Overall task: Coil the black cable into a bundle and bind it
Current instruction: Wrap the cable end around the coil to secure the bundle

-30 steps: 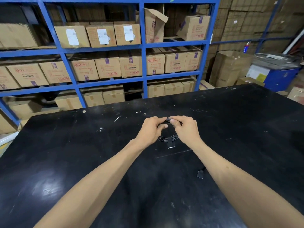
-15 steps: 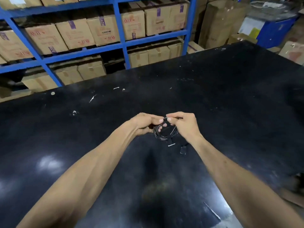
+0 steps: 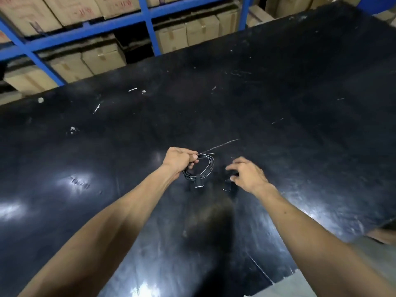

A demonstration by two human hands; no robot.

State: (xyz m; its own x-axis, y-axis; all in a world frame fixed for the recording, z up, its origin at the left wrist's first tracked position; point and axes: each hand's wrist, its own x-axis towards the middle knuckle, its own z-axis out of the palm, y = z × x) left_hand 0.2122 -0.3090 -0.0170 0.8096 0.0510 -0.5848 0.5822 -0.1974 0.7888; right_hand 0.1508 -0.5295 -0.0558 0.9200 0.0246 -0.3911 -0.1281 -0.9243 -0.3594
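The left hand (image 3: pixel 179 159) is sitting just above the middle of the view, its fingers curled tight and pinching the top left of the black cable (image 3: pixel 200 168), which is wound into a small round bundle of several loops. The bundle is hanging from that grip toward 5 o'clock of the hand, over the black table (image 3: pixel 300 103). At the bundle's 6 o'clock a dark connector (image 3: pixel 198 182) with a bright lower edge is showing; whether it is touching the table cannot be told. A short pale wire end is sticking out at the bundle's 1 o'clock.

The right hand (image 3: pixel 246 175) is hovering at 3 o'clock of the bundle, apart from it, with the fingers loosely spread and half curled and the thumb pointing back toward the cable. It is holding nothing that can be made out. Just below its fingertips, at about 7 o'clock of the hand, a small dark piece (image 3: pixel 227 187) is lying blurred against the table; what it is cannot be told.

Beyond the table's far edge, at 11 o'clock, blue shelving (image 3: pixel 147 24) is carrying cardboard boxes (image 3: pixel 102 56).
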